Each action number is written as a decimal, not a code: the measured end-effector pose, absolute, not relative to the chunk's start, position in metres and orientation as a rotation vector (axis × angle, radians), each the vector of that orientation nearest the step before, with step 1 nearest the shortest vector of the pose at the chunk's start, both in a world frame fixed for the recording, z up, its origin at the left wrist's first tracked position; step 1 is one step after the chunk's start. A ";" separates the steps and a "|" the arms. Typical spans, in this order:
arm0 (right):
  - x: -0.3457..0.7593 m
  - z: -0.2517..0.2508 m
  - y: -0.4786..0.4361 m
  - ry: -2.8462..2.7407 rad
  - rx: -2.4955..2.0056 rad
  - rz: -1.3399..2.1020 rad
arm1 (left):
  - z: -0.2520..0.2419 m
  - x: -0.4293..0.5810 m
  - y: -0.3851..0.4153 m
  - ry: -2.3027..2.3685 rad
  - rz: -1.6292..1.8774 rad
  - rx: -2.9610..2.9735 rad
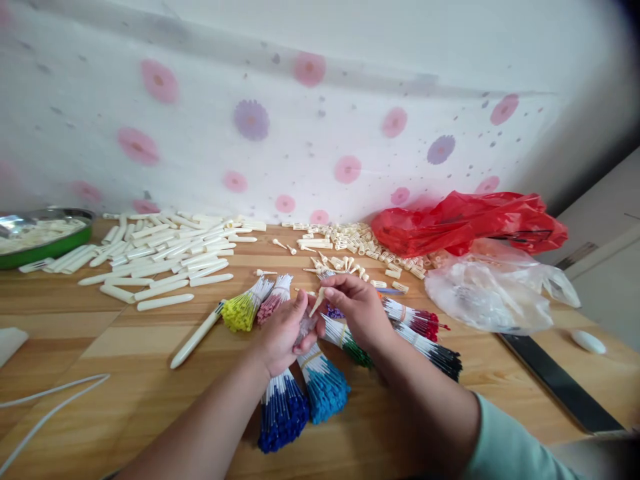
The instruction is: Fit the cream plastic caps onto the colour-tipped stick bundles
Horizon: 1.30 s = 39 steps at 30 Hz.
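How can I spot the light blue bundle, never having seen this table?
On the wooden table, find the left hand and right hand close together near the picture's middle. Just below them lie the dark blue bundle and, to its right, the light blue bundle. Its sky-blue tips set it apart from that darker neighbour and the green bundle.

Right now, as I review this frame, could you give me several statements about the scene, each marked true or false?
1. The right hand pinches a small cream piece. True.
2. The red bag lies left of the yellow-tipped bundle. False: the red bag lies to its right.
3. The yellow-tipped bundle is left of the pink-tipped bundle. True.
4. The green bowl holds blue-tipped sticks. False: the green bowl holds cream-coloured pieces.
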State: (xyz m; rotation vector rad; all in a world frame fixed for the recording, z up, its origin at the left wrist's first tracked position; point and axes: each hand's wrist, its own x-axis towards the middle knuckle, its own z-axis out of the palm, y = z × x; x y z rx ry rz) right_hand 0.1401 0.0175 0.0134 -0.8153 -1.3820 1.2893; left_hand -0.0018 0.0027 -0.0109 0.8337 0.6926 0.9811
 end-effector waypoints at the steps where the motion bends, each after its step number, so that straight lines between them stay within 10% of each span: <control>1: 0.135 0.006 0.023 -1.352 -0.816 1.324 | -0.011 -0.001 0.003 0.703 0.980 0.846; 15: 0.135 -0.005 0.005 -1.986 -1.116 0.498 | -0.012 0.014 0.002 1.022 1.276 0.593; 39: 0.141 -0.007 0.012 -1.906 -1.013 0.764 | -0.013 0.017 0.000 0.973 1.225 0.610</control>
